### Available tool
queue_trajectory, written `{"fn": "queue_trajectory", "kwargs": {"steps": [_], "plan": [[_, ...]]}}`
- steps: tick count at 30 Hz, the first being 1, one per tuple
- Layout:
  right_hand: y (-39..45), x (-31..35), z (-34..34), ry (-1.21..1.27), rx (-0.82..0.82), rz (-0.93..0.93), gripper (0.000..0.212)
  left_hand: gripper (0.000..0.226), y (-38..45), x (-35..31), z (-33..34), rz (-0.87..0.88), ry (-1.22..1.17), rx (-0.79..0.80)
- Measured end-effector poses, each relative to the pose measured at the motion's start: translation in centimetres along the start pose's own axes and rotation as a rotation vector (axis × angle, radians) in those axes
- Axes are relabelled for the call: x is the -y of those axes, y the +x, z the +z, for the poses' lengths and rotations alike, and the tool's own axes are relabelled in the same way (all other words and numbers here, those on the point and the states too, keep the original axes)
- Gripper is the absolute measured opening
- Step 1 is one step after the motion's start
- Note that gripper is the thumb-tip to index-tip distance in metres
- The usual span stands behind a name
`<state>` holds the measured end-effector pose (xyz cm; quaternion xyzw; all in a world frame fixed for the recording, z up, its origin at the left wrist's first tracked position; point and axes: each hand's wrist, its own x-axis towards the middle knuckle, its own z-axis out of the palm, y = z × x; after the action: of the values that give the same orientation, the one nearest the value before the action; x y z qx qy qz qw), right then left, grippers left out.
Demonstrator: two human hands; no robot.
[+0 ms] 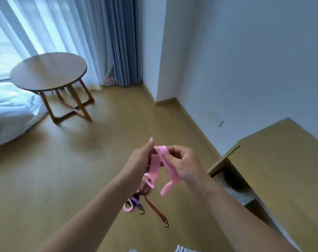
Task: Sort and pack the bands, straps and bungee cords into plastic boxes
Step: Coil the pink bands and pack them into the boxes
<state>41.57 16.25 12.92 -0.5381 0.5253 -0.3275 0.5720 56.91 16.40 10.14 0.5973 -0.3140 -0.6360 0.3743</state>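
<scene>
A flat pink band [155, 165] hangs between both hands at chest height over the floor. My right hand [184, 165] pinches its upper fold and a length that trails down to a looped end. My left hand [141, 157] holds the other side, thumb raised; below it dangle more pieces. These are a dark red bungee cord [155, 208] with black hooks, a purple strap [134, 200] and a pink loop [127, 207]. How the left fingers lie around them is hidden.
A round wooden side table [49, 70] stands at the back left beside white bedding [11, 108]. A wooden desk top [285, 159] fills the right, with a dark recess under its edge. Curtains and white walls lie behind. Wood floor stretches below the hands.
</scene>
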Motion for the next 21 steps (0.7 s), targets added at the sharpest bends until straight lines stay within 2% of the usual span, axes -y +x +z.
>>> {"fn": "queue_trajectory", "kwargs": {"steps": [3,7,10,16,19,21], "plan": [[-3.5,0.3,-4.7,0.021,-0.095,-0.036,0.024,0.039,-0.8,-1.8,5.1,0.096,0.038,0.130],[-8.3,-1.0,-11.3,0.068,-0.228,-0.025,0.021,0.036,-2.4,-2.9,12.6,0.173,0.223,0.239],[-11.9,-1.5,-16.1,0.059,-0.348,-0.032,0.026,0.035,-3.3,-3.2,18.0,0.229,0.410,0.253],[-19.9,-2.3,-26.2,-0.175,-0.653,-0.080,0.014,0.011,-5.2,-2.5,27.7,0.309,0.475,0.305],[-23.3,-2.3,-30.4,-0.382,-0.771,-0.129,0.021,0.024,-6.9,-1.8,32.7,0.355,0.463,0.482],[-25.4,-2.1,-33.0,-0.341,-0.825,-0.187,0.021,0.038,-8.2,-1.4,35.8,0.389,0.456,0.613]]}}
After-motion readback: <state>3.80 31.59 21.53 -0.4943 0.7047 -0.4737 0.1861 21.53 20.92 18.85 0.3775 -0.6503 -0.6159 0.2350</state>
